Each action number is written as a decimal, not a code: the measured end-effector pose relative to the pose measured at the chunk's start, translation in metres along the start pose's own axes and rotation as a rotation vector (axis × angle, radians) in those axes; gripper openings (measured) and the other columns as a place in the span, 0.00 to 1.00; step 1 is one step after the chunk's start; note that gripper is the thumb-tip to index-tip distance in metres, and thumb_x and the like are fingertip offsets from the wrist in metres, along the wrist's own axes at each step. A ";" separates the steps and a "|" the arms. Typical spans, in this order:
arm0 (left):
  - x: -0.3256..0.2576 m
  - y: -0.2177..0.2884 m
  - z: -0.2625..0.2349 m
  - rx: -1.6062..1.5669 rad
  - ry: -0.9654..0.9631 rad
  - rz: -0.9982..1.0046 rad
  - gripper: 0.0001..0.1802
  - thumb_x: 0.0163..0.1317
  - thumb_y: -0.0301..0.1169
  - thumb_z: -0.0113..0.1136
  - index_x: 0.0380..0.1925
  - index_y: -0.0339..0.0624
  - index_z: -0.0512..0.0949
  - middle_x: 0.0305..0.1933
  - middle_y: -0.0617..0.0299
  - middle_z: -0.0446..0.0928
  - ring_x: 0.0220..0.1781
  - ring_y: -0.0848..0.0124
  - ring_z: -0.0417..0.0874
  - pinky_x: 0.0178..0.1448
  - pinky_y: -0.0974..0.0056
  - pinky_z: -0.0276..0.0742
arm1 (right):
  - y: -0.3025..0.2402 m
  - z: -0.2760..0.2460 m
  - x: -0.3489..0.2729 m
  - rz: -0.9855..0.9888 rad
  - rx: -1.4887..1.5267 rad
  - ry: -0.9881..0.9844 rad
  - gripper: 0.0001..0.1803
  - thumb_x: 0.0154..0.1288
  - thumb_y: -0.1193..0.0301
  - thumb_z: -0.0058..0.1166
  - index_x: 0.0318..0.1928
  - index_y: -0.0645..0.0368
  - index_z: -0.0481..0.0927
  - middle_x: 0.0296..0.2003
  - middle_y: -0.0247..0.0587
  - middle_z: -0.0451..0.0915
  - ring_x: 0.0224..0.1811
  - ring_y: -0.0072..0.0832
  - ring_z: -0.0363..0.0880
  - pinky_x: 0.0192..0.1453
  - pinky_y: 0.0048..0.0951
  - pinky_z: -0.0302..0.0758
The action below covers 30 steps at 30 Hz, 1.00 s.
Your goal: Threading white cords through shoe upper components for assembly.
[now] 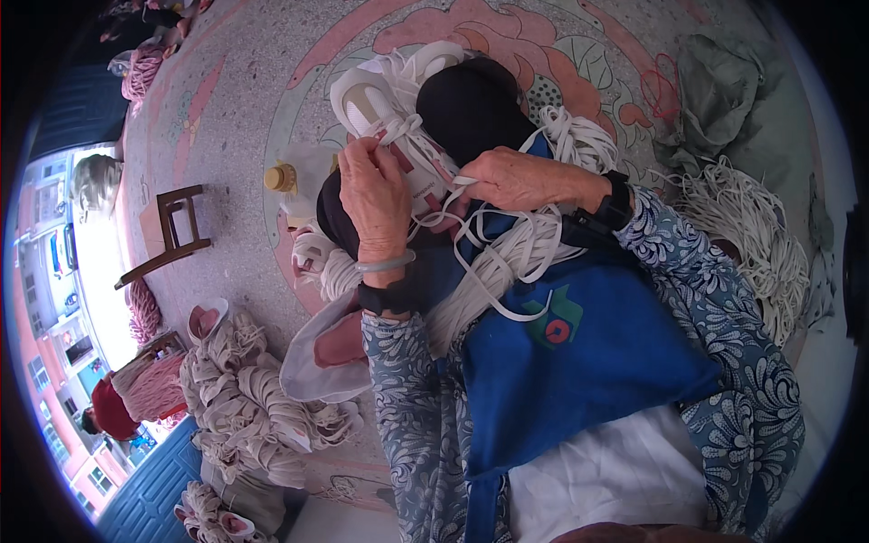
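Observation:
A white shoe upper (418, 185) with pinkish patches lies across my lap, between my dark-clad knees. My left hand (373, 199) is closed at its left edge, fingers pinched together; whatever they hold is hidden. Between thumb and fingers of my right hand (520, 179) is a flat white shoelace (465, 181), close to the upper's right side. Loops of it hang down over my blue apron (579, 362). A thick bundle of white laces (516, 258) rests on the apron below my hands. Beyond the left hand sits another white upper (358, 101), tied with laces.
A heap of lace-wrapped shoe uppers (249, 398) lies on the floor at the left. Farther off are a small wooden stool (186, 222) and a bottle with a yellow cap (281, 177). On the right are a mass of white laces (747, 226) and a grey-green sack (720, 90).

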State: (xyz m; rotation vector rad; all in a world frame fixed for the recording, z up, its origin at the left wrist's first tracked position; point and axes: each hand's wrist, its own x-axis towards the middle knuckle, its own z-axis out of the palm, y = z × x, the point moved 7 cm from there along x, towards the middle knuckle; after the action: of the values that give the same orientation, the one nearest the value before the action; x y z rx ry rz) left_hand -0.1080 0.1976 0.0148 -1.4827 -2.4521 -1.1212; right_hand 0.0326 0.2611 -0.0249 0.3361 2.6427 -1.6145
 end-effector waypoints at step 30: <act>0.007 -0.007 -0.014 0.108 -0.004 0.133 0.07 0.61 0.28 0.51 0.34 0.34 0.73 0.26 0.50 0.74 0.23 0.57 0.78 0.26 0.58 0.74 | -0.020 -0.006 -0.019 -0.027 0.383 -0.112 0.12 0.65 0.74 0.43 0.42 0.64 0.79 0.21 0.33 0.73 0.21 0.18 0.65 0.25 0.23 0.64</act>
State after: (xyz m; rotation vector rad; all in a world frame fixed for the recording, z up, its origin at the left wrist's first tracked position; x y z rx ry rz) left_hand -0.1214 0.1927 0.0245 -1.5892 -2.3356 -0.9472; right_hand 0.0474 0.2549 -0.0021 0.2093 2.2582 -2.0792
